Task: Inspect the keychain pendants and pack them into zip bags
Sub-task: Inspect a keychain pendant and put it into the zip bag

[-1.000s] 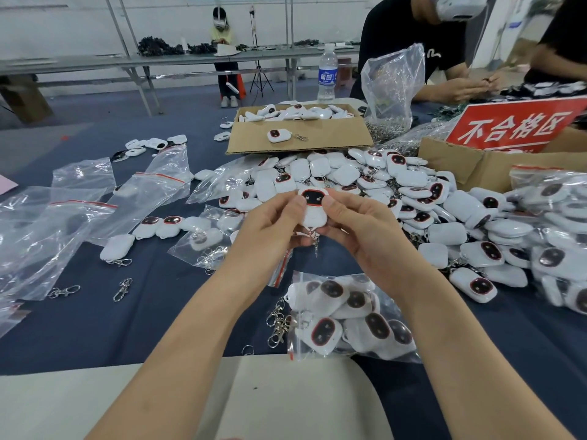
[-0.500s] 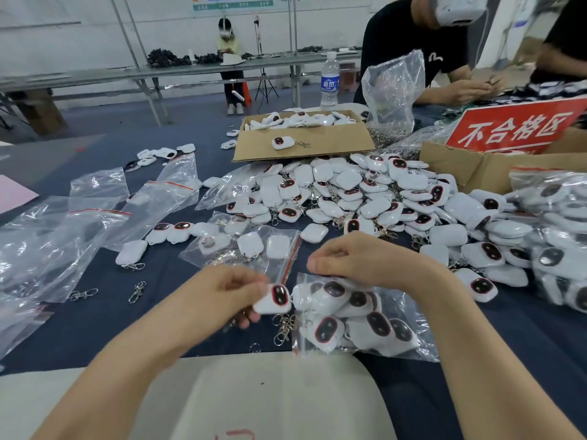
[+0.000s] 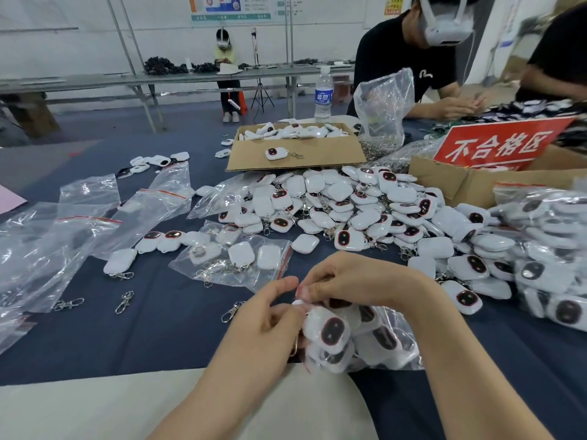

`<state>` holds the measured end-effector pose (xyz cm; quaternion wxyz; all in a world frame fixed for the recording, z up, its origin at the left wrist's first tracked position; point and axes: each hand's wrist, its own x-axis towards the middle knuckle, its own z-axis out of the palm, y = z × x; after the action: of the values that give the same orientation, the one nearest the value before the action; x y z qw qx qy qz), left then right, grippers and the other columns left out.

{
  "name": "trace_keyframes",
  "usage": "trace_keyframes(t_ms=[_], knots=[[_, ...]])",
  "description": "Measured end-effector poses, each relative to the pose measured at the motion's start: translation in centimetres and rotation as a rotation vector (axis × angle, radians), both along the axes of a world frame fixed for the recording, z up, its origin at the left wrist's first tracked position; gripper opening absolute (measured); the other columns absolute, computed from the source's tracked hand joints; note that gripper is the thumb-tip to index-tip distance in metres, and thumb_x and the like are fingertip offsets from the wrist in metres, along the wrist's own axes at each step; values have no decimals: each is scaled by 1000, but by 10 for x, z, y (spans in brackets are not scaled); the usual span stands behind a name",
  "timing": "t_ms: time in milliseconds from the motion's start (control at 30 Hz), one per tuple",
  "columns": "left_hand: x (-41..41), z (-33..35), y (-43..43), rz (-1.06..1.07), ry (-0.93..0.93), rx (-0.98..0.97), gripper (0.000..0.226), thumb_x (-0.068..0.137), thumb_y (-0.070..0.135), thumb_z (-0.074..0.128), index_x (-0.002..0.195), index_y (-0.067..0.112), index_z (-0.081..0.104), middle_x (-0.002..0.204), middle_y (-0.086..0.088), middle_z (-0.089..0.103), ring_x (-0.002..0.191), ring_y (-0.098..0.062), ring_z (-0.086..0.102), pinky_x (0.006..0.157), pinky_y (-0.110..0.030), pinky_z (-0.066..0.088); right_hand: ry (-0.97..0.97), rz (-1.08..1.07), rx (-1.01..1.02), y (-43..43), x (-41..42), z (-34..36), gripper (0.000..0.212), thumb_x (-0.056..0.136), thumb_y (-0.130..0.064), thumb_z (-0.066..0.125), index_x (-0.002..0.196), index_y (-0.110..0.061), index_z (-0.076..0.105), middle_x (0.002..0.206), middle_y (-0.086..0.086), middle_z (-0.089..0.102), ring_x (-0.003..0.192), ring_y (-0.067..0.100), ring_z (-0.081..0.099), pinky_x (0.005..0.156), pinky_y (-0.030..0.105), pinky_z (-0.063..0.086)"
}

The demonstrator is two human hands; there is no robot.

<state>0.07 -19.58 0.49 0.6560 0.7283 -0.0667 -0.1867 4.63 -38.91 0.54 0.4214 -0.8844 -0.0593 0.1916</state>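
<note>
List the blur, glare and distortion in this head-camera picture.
Head view: motion blur smears the packed bags at the right edge; glare patches the empty zip bags at left; wide-angle distortion tilts the far bench; left hand and right hand at the open zip bag look sharp.

From where I stand, the one thing plain to read is the red sign (image 3: 498, 147) at two o'clock: four big white characters, 不合格区. It stands propped in an open cardboard box (image 3: 460, 185).

At twelve o'clock, the water bottle (image 3: 323, 96) wears a blue label with two white characters, too blurred to make out.

High on the far wall at eleven o'clock hangs a poster (image 3: 235, 7) with small pictures and rows of print, too small to read. A yellow notice (image 3: 393, 4) at one o'clock is just as illegible.
</note>
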Motion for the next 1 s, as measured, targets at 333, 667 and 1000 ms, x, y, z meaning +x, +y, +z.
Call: trace_keyframes(t_ms=[333,667,1000], knots=[[-6,19,-27,145,-320,-24,42,99,-3,45,122,31,54,109,7,64,70,10,57,60,-6,43,-368,-336,168,-8,-14,28,7,90,-36,73,83,-35,76,80,-19,74,71,-3,67,71,22,46],[-14,73,19,411,-795,-158,34,99,11,44,115,38,58,113,21,66,111,4,61,83,-3,43,-732,-643,715,22,-40,81,14,93,-20,71,80,-26,74,73,-16,73,73,-3,68,65,12,54],[-44,74,36,146,-652,81,9,93,46,63,102,46,62,97,34,68,88,14,62,69,-5,44,-612,-762,920,63,-85,102,9,91,-24,71,87,-17,75,77,-7,75,72,6,74,63,23,60]])
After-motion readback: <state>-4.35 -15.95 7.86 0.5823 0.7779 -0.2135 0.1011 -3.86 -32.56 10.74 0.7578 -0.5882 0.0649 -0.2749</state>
